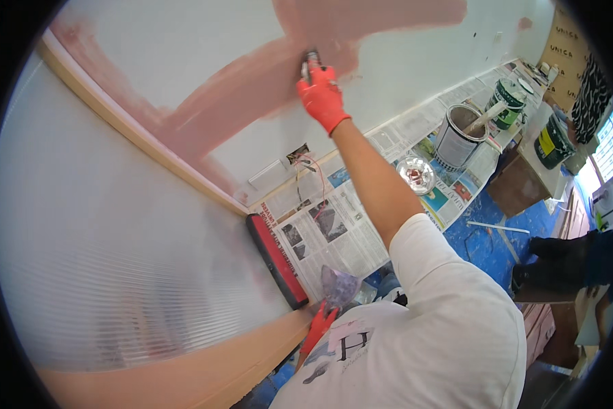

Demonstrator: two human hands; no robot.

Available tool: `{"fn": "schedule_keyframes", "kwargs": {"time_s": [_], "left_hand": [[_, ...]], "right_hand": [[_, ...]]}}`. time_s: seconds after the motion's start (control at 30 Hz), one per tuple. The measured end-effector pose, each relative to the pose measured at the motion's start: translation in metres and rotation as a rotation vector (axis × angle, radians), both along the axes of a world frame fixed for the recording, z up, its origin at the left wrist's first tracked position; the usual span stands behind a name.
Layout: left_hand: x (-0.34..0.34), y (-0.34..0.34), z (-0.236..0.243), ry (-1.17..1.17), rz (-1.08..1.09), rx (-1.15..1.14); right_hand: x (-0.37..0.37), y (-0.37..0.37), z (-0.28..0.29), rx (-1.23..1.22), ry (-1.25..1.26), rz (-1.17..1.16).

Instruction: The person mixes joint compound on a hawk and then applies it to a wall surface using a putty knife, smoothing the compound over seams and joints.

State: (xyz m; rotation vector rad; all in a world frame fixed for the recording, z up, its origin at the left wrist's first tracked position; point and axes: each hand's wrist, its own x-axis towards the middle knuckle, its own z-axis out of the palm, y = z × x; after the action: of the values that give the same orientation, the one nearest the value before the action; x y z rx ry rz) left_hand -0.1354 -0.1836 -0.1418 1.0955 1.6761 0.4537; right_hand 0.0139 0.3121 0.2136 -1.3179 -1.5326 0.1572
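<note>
My right hand (322,99), in a red glove, reaches up to the wall. Its fingers are closed round a small grey and dark hand tool (311,60), which meets the pink-painted area; the tool's working edge is hidden. Broad pink strokes (238,102) cover part of the pale wall (224,41). Low by my chest, my left hand (320,326), also red-gloved, grips a translucent purple-stained container (340,285), partly hidden by my shirt.
Newspaper (361,235) covers the ledge below the wall. On it stand a paint can (458,140), a green tub (507,102) and a clear dish (416,175). Wires stick out of a wall box (298,154). A red-and-black bar (277,262) lies beside a ribbed panel (149,300). Another person (565,266) is at right.
</note>
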Motion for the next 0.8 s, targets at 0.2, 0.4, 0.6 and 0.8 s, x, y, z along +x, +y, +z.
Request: {"fn": "schedule_keyframes", "kwargs": {"time_s": [0.2, 0.4, 0.6, 0.8], "left_hand": [[0.0, -0.002, 0.003, -0.052, 0.02, 0.017], [0.001, -0.005, 0.013, -0.106, 0.065, 0.039], [0.0, 0.002, 0.035, -0.165, 0.129, 0.097], [0.008, 0.002, 0.068, -0.386, 0.305, 0.221]], "right_hand": [[-0.108, -0.069, 0.015, 0.031, 0.076, 0.18], [-0.197, -0.12, 0.016, -0.01, 0.068, 0.32], [-0.193, -0.156, 0.015, -0.143, 0.077, 0.646], [-0.027, -0.187, -0.04, -0.177, -0.178, 1.118]]}}
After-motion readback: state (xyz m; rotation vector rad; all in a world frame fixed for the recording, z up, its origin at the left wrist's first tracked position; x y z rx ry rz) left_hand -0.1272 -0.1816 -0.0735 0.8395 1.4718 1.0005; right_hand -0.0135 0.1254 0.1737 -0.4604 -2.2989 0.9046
